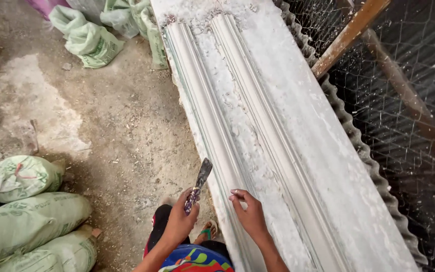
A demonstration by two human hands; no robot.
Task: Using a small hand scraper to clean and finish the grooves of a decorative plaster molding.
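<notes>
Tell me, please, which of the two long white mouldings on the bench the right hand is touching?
The right hand touches the left moulding, the one along the bench's floor-side edge; the other moulding lies nearer the wire mesh.

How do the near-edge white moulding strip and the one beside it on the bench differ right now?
The near moulding strip lies along the bench's floor-side edge; the far moulding strip lies further in, toward the wire mesh. The right hand rests its fingertips on the near strip; nothing touches the far one. The scraper, in the left hand, hangs beside the near strip. Both are long, white, ribbed and parallel, with crumbly plaster between them.
</notes>
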